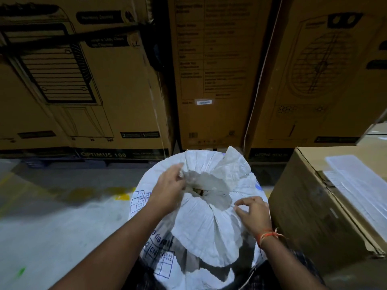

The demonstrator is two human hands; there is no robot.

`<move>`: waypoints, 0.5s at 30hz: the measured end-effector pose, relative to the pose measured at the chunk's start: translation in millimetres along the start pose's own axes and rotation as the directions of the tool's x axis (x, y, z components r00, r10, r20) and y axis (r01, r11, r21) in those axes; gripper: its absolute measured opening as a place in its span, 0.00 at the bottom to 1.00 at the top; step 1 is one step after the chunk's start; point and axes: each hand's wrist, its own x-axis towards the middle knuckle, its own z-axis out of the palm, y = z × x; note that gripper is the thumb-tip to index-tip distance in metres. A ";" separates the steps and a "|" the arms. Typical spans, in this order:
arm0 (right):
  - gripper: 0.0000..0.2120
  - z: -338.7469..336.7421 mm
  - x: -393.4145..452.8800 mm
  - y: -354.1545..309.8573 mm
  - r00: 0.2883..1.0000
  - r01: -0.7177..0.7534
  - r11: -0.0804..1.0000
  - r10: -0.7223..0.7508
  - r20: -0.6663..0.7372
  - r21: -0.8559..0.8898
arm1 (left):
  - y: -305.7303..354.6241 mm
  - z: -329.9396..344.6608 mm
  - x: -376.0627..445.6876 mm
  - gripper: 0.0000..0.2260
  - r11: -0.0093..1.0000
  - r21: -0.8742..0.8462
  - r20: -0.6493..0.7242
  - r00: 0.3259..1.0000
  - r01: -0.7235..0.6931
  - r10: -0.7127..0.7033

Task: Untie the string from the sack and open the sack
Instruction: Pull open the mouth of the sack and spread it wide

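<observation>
The white woven plastic sack [207, 222] with blue printed lettering stood upright at the bottom centre of the view, directly in front of the person, on a pale grey concrete floor [52, 222]. Its neck was gathered into a crumpled bunch with a small dark opening at the middle, and a loose flap of the fabric folded down toward the camera. The string could not be made out clearly among the folds. The left hand [167, 189] gripped the bunched fabric at the left side of the neck, its fingers curled into the material, though motion blur hid the fingertips. The right hand [251, 212] rested on the right side of the sack just below the gathered neck, its thumb and forefinger drawn together as if pinching a fold or something thin there; what exactly they held could not be told. An orange thread band [267, 236] circled the right wrist. Just beside the sack on the right sat a brown cardboard carton [310, 206] with a pale sheet lying on its top. Behind the sack, tall brown cardboard boxes [215, 80] printed with black line drawings and text formed a wall across the dim room. Faded yellow paint marks [121, 193] crossed the floor to the left.
</observation>
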 end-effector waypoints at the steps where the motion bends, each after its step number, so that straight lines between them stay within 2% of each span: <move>1: 0.08 4.1 5.7 2.0 1.000 -0.012 1.000 0.012 0.010 0.022 | 3.7 -0.9 5.7 0.19 0.997 -0.048 0.056 0.996 -0.069 0.071; 3: 0.20 11.8 15.6 3.7 0.995 -0.046 0.998 0.041 0.089 0.050 | 7.8 0.6 17.9 0.19 0.984 -0.107 0.119 0.981 -0.142 0.154; 6: 0.31 24.9 27.9 4.0 0.978 -0.055 0.998 0.052 0.201 0.010 | 4.7 5.0 40.1 0.27 0.962 -0.272 0.160 0.986 -0.001 0.046; 8: 0.30 29.6 32.5 2.7 0.974 -0.024 1.000 0.020 0.227 0.017 | -0.9 5.3 52.5 0.29 0.935 -0.338 0.163 0.985 0.105 -0.051; 10: 0.27 27.0 33.1 -1.2 0.975 0.032 0.997 -0.046 0.218 0.064 | -10.7 4.7 62.7 0.27 0.900 -0.390 0.144 0.978 0.195 -0.150; 13: 0.25 15.6 30.0 -3.2 0.929 0.264 0.963 -0.269 0.253 0.054 | -26.9 0.9 71.9 0.23 0.865 -0.411 0.130 0.957 0.288 -0.258; 15: 0.23 2.9 27.0 -1.8 0.888 0.359 0.932 -0.355 0.293 0.043 | -38.6 -2.4 75.9 0.21 0.849 -0.418 0.100 0.945 0.323 -0.311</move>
